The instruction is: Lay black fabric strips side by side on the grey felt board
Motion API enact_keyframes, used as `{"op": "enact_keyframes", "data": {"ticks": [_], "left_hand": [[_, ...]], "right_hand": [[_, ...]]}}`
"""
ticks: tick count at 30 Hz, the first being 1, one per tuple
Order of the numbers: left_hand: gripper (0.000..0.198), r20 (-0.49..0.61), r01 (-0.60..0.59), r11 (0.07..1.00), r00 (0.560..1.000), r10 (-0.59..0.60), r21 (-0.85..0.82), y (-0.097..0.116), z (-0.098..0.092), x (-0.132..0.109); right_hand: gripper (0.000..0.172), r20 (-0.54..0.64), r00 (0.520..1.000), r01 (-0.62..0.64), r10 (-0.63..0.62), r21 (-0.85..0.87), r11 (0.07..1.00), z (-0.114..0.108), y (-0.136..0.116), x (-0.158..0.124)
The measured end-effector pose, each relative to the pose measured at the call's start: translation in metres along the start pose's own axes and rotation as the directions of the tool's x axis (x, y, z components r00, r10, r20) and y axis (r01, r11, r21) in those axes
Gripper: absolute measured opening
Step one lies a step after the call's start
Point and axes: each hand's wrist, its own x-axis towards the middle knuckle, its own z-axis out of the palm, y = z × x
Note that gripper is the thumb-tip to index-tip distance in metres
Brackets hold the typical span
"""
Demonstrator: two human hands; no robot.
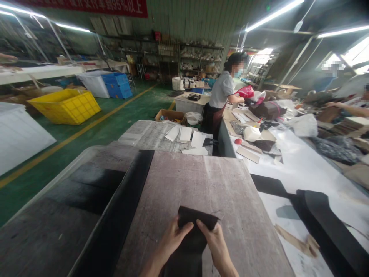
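Both of my hands grip a strip of black fabric [188, 250] above the worn brown board, near its front. My left hand [173, 240] pinches the strip's left edge with the thumb on top, and my right hand [215, 242] does the same on the right edge. Between the hands the far end of the strip looks folded or curled over, with a loose thread at its right corner. A long black strip [123, 200] lies along the left of the brown board [230, 192]. The near end of the held piece runs out of the picture.
To the right, a white-topped table [291, 154] carries more black strips [325, 223], a tan strip [300, 240] and plastic bags. White pieces [184, 134] lie on a farther board. A co-worker [223, 92] stands beyond it. On the left floor sits a yellow bin [66, 105].
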Motion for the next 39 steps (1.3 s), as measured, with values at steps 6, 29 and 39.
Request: {"op": "enact_keyframes", "data": {"ticks": [6, 29, 39], "left_hand": [[0.039, 0.199, -0.088, 0.996, 0.976, 0.085, 0.004, 0.009, -0.003, 0.01], [0.036, 0.157, -0.173, 0.97, 0.977, 0.146, 0.171, 0.022, -0.007, 0.01], [0.05, 0.209, 0.044, 0.998, 0.977, -0.037, -0.033, 0.034, -0.006, 0.015]], "right_hand": [[0.032, -0.039, 0.997, -0.06, 0.064, 0.082, 0.995, 0.012, 0.005, 0.004], [0.031, -0.013, 0.99, 0.139, -0.141, -0.097, 0.986, 0.002, 0.002, 0.007], [0.038, 0.052, 0.994, -0.097, 0.092, 0.085, 0.992, 0.018, -0.018, 0.016]]}}
